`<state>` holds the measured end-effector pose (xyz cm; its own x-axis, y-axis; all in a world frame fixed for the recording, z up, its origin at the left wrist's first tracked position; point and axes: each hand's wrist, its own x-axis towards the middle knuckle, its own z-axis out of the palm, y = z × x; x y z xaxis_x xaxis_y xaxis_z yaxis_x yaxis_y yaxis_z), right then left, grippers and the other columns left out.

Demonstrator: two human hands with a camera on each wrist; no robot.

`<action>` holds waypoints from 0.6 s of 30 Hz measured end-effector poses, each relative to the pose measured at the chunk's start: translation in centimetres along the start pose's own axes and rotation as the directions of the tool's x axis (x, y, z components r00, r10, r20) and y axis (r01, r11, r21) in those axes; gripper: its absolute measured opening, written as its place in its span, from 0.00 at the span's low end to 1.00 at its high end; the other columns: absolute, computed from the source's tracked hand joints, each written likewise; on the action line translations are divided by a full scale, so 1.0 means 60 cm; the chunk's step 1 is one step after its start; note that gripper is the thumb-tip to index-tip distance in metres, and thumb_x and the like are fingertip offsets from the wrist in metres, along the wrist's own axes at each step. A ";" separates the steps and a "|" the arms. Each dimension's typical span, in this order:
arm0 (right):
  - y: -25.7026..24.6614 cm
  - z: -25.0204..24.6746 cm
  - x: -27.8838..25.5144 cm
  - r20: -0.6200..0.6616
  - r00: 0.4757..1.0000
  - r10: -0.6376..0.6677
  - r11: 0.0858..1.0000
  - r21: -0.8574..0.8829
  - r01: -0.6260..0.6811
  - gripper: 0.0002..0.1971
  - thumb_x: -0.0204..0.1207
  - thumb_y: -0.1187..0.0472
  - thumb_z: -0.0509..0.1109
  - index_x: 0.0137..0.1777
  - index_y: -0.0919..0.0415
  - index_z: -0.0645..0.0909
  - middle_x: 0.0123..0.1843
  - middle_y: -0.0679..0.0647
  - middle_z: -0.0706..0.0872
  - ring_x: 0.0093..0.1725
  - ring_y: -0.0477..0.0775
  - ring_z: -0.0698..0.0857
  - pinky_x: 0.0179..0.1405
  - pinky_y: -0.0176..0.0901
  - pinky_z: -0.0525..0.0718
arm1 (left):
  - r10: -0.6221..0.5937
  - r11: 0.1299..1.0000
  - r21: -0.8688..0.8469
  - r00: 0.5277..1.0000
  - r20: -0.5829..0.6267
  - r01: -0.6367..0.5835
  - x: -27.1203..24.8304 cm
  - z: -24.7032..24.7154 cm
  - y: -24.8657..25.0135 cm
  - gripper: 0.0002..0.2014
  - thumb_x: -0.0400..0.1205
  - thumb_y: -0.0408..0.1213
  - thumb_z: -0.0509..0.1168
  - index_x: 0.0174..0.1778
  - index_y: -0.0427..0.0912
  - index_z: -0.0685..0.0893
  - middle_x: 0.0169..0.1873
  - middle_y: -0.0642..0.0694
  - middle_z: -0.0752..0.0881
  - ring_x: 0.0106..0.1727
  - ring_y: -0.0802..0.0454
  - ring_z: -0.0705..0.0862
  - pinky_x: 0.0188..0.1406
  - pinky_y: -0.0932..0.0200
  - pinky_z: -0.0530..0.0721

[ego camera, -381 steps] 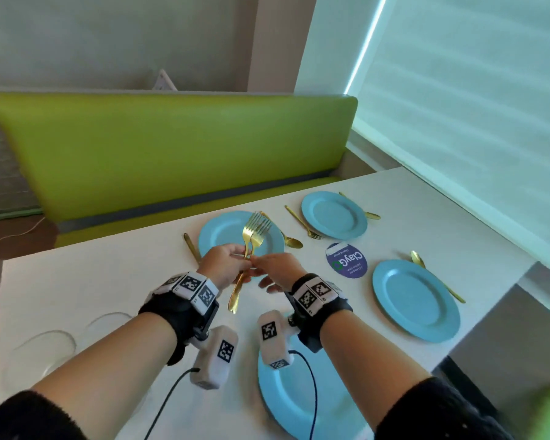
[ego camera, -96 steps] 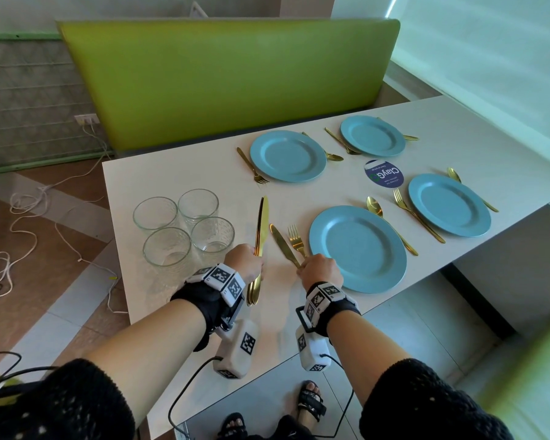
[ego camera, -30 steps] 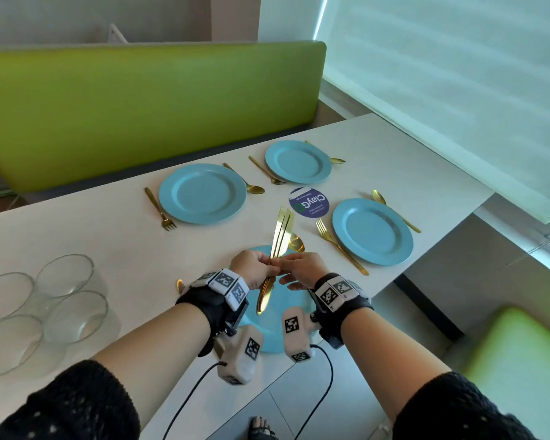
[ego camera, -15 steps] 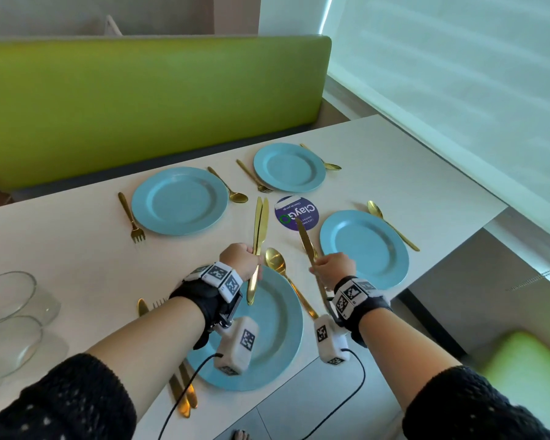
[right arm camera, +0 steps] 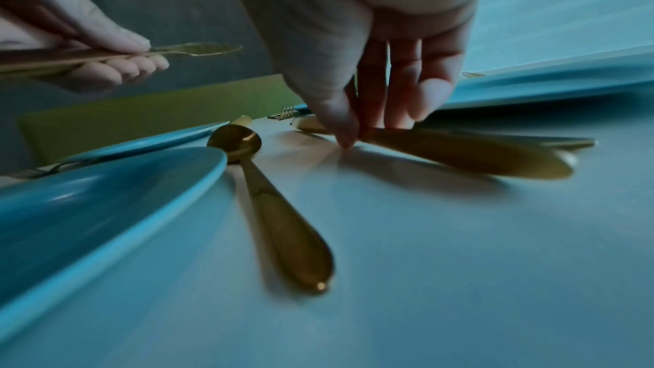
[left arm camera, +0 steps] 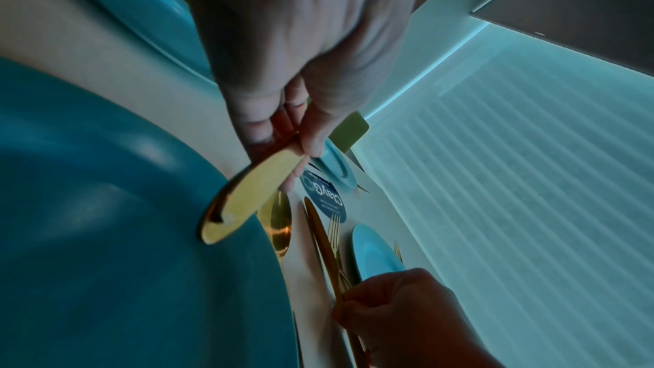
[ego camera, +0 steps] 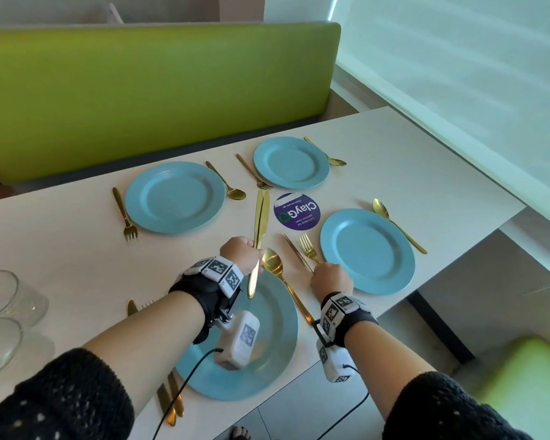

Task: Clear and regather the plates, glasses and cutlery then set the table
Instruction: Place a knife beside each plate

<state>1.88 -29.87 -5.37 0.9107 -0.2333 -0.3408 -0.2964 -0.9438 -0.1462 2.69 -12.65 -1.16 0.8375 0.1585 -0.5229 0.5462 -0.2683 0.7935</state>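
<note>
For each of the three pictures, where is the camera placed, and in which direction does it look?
Head: worn on the head, looks forward and down at the table; both forearms, left hand and right hand show.
Left wrist: looks along the left hand gripping two knives; the right hand shows below.
Right wrist: low over the table, looks along the right hand pinching a knife; the left hand shows at upper left.
Shared: all three show the spoon beside the near plate.

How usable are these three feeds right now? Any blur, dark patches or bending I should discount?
Head view: bright and sharp, with wide-angle bending at the window edge. Left wrist view: dim with a blue cast, the knives in the left hand soft but readable. Right wrist view: dark, the knife under the right hand and the spoon smeared.
</note>
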 end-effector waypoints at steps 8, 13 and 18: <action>0.008 0.007 0.005 -0.003 1.000 -0.002 0.997 0.074 0.003 0.12 0.79 0.60 0.63 0.56 0.58 0.86 0.55 0.58 0.87 0.56 0.62 0.85 0.53 0.46 0.82 | -0.013 1.000 0.016 1.000 0.000 0.013 0.003 0.006 0.001 0.12 0.81 0.31 0.65 0.60 0.32 0.80 0.36 0.42 0.85 0.30 0.48 0.83 0.46 0.51 0.87; 0.016 0.005 0.006 -0.004 1.000 0.001 0.996 0.090 -0.001 0.12 0.79 0.61 0.63 0.57 0.56 0.86 0.56 0.58 0.87 0.56 0.61 0.85 0.53 0.46 0.82 | -0.004 1.000 0.021 1.000 0.005 0.004 -0.002 0.013 0.007 0.12 0.82 0.32 0.65 0.59 0.32 0.81 0.42 0.40 0.85 0.40 0.44 0.85 0.48 0.54 0.87; 0.019 0.006 0.005 -0.007 1.000 0.001 0.996 0.087 0.000 0.13 0.79 0.62 0.62 0.56 0.55 0.87 0.55 0.57 0.87 0.55 0.60 0.86 0.53 0.47 0.84 | 0.006 0.999 0.034 1.000 0.016 -0.006 -0.008 0.018 0.006 0.11 0.82 0.32 0.64 0.58 0.32 0.81 0.43 0.40 0.84 0.41 0.44 0.84 0.46 0.55 0.86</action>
<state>1.74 -30.94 -5.99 0.9127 -0.2355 -0.3341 -0.3202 -0.9199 -0.2263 2.50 -13.84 -0.97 0.8402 0.1413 -0.5236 0.5403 -0.3010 0.7858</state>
